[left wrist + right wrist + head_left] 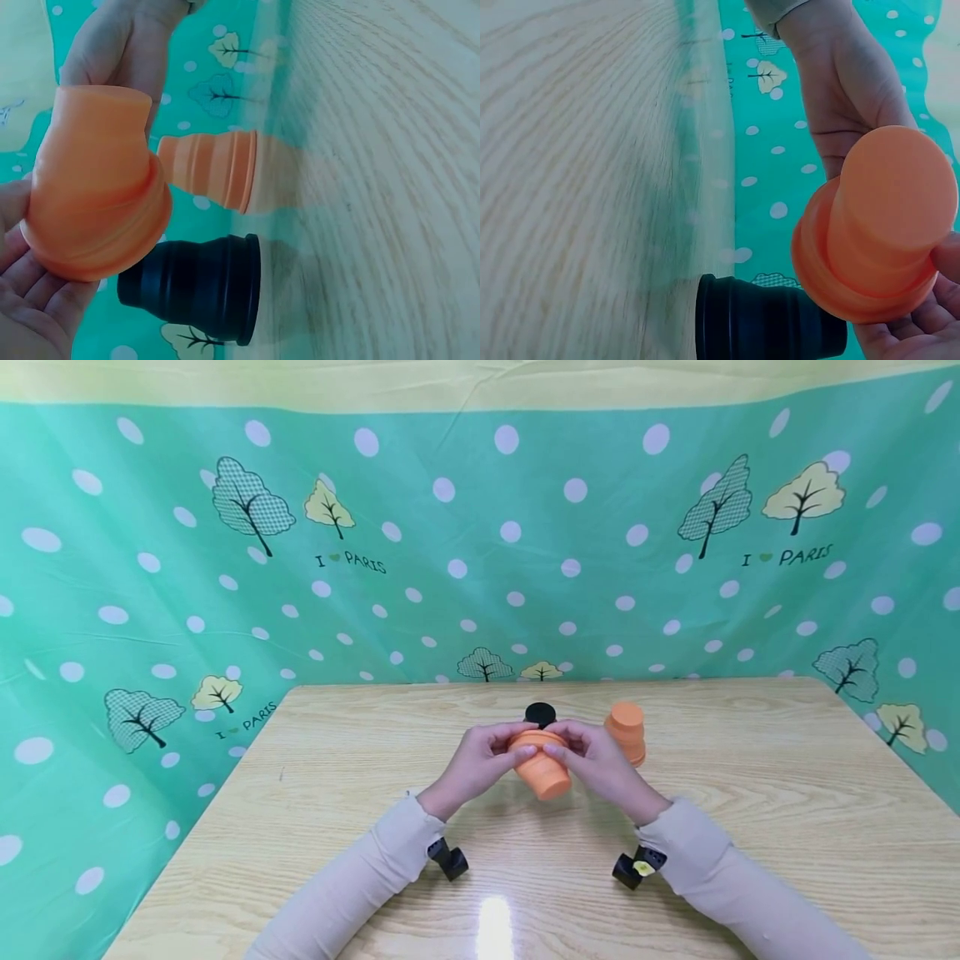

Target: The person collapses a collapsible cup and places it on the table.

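Observation:
Both hands hold an orange collapsible cup (547, 777) just above the table in the head view. My left hand (480, 758) pinches its wide rim from the left, thumb on the near side and fingers behind. The right hand (596, 762) grips the rim from the opposite side in the same way. The cup's narrow closed end points down toward me. Its wall looks slanted and partly folded in the left wrist view. Behind the hands a black cup (199, 289) of similar ribbed shape stands upside down. A second orange cup (627, 731) stands upside down beyond the right hand.
The cups are on a light wood-grain table (337, 735). A green dotted cloth (480, 527) with printed trees hangs behind it and along the sides. A small black camera sits at each wrist, close over the tabletop.

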`<state>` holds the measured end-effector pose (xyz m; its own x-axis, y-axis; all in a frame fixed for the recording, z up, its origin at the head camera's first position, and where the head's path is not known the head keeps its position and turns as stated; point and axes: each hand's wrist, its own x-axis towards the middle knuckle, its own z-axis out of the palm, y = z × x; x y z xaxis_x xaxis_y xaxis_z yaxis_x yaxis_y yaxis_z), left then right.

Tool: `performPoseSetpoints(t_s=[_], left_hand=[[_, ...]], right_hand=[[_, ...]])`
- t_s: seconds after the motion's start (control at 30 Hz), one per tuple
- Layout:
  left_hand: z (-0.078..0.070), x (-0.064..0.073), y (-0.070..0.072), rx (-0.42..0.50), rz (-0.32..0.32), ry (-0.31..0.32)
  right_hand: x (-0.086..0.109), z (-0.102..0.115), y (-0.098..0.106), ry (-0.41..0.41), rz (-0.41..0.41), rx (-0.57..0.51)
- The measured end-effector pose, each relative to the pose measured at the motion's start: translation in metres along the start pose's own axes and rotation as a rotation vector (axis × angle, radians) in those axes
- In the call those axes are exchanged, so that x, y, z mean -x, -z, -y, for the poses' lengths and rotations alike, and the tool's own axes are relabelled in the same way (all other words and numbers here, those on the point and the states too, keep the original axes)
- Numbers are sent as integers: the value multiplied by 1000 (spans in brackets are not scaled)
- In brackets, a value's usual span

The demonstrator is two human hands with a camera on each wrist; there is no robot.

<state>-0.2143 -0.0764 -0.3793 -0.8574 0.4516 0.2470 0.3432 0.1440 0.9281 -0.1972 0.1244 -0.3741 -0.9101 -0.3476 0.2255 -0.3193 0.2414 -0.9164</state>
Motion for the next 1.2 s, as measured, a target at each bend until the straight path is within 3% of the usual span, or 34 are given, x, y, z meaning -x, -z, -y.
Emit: performPoseSetpoints(t_s=[0.33, 0.7, 1.0, 1.2], left_hand=[[-1, 0, 4, 63, -24, 7], [-1, -2, 1, 90, -49, -14], [-31, 7, 1, 42, -62, -18], [-35, 10, -1, 24, -85, -59]], right_hand=[[-1, 0, 3, -16, -86, -163], [-2, -3, 3, 16, -120, -216], [-2, -5, 2, 2, -125, -216], [-1, -4, 2, -5, -124, -192]])
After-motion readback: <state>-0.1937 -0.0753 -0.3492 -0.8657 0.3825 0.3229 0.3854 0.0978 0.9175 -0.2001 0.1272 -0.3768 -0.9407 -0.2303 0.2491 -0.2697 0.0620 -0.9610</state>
